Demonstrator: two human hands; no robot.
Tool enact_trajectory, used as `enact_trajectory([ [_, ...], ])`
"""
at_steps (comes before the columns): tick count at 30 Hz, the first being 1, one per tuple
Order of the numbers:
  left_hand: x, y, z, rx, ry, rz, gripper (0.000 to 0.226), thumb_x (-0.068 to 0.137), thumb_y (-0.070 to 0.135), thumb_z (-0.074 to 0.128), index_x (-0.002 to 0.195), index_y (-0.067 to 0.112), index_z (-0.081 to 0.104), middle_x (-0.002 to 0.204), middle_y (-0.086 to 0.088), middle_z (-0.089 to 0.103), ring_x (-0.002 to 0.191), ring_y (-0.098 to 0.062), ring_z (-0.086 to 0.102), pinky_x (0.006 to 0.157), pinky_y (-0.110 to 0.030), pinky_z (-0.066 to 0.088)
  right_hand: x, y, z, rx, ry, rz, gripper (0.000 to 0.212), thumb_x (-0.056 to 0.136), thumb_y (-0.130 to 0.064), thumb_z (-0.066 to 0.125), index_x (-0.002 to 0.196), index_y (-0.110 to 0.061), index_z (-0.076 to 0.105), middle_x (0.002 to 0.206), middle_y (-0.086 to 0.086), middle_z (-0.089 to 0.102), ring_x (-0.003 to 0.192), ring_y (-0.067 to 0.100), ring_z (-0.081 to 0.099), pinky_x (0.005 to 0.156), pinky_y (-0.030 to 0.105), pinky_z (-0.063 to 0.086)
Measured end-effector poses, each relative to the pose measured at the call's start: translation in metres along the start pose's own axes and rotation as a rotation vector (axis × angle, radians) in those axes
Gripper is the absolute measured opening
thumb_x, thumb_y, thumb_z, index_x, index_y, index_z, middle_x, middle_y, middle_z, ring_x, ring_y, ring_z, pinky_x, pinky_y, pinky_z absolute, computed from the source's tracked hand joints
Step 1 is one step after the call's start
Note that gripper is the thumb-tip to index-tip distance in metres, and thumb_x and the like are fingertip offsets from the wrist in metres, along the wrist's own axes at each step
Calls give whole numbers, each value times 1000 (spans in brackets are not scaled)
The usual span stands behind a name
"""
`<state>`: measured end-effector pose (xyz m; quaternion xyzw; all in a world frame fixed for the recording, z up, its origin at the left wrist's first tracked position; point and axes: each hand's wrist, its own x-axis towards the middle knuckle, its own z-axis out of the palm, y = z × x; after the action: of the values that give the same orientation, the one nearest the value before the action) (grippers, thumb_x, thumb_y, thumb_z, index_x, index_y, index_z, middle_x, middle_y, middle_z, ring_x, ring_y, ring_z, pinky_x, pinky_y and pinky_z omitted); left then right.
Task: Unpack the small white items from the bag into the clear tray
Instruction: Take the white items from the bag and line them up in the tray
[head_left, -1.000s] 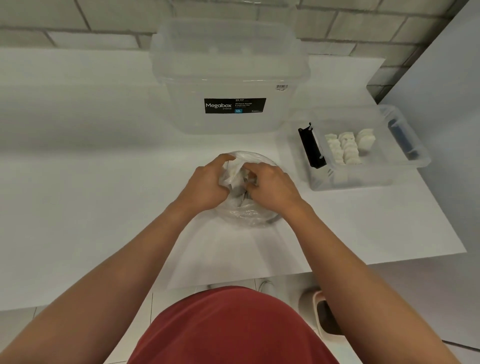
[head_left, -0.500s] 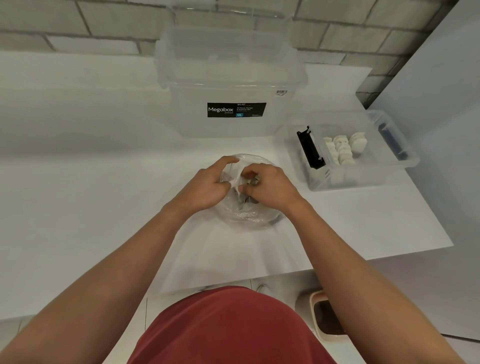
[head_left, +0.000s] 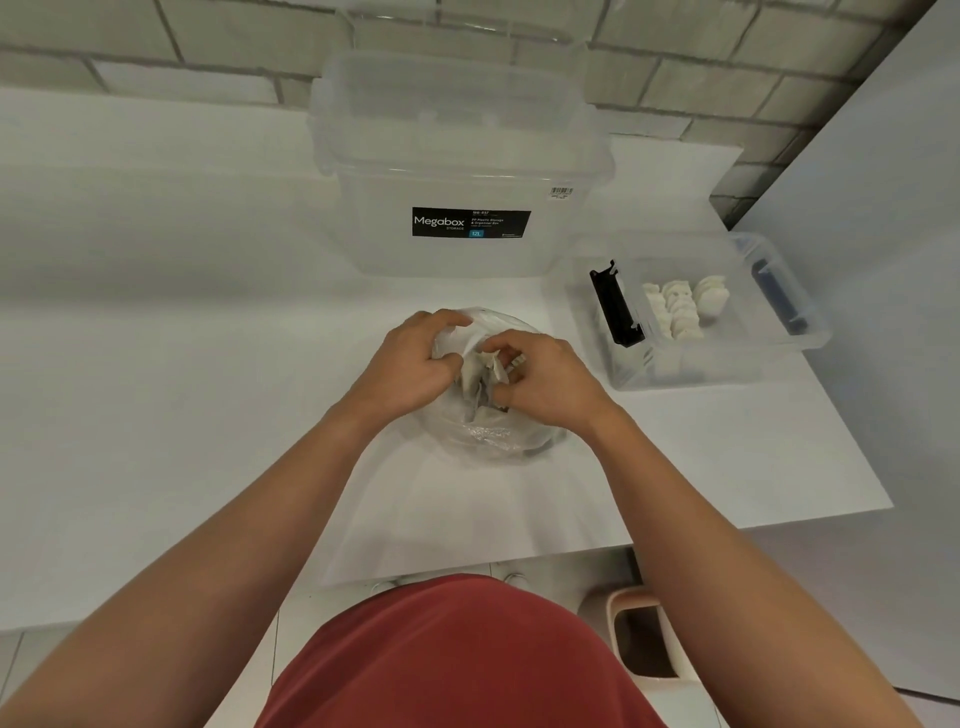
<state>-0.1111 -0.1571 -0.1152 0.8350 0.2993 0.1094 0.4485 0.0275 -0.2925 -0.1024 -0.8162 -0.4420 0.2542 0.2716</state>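
Tabletop (head_left: 156, 374) in white fills most of the view, set against a wall of pale bricks (head_left: 675, 78). Biggest thing on it is a clear storage box (head_left: 457, 156) with its lid on and a black label reading Megabox, standing at the far side close to the wall. Opposite the box, at the near edge, a person in a red shirt (head_left: 457, 660) reaches both bare forearms toward it. To the right of the box and a little nearer to the person stands the clear tray (head_left: 727, 371), low and open. Directly in front of the box, apart from it and near the tray's left side, the bag (head_left: 488, 439) of thin clear plastic sits on the table. The left hand (head_left: 405, 366) grips the bag's left edge, fingers curled over the plastic at the mouth. The right hand (head_left: 550, 382) has its fingers curled into the mouth from the right; whether they pinch an item or only plastic cannot be told. A black part (head_left: 615, 306) stands on edge in the tray's left portion. Some small white items (head_left: 680, 309) already lie in a cluster in the tray, just right of the black part, and more of them show inside the bag between the two hands.
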Motion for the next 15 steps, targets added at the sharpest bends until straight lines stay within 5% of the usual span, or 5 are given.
enact_trajectory([
  [4, 0, 5, -6, 13, 85, 107, 32, 83, 25, 74, 113, 34, 69, 136, 9, 51, 124, -7, 51, 106, -27, 40, -9, 0, -17, 132, 95, -37, 49, 78, -14, 75, 122, -34, 68, 104, -16, 64, 80, 4, 68, 72, 16, 54],
  [8, -7, 26, -16, -128, 228, 259, 28, 80, 29, 83, 104, 32, 70, 129, 11, 57, 113, -7, 59, 86, -22, 49, -17, -8, -37, 277, 180, -118, 48, 81, -7, 74, 122, -32, 69, 105, -17, 67, 86, 8, 69, 76, 26, 58],
  [12, -9, 51, -22, -385, -78, 100, 48, 80, 29, 84, 123, 33, 65, 122, 11, 65, 90, -12, 69, 69, -27, 54, -24, -21, -57, 436, 212, -235, 49, 83, 0, 73, 126, -24, 69, 104, -14, 66, 90, 15, 68, 74, 21, 54],
  [15, -7, 60, -16, -595, -210, 37, 38, 85, 19, 78, 122, 22, 67, 106, -2, 74, 86, -20, 73, 63, -29, 53, -24, -25, -67, 460, 205, -288, 52, 83, 3, 71, 128, -23, 67, 107, -6, 67, 96, 22, 69, 78, 30, 58],
])
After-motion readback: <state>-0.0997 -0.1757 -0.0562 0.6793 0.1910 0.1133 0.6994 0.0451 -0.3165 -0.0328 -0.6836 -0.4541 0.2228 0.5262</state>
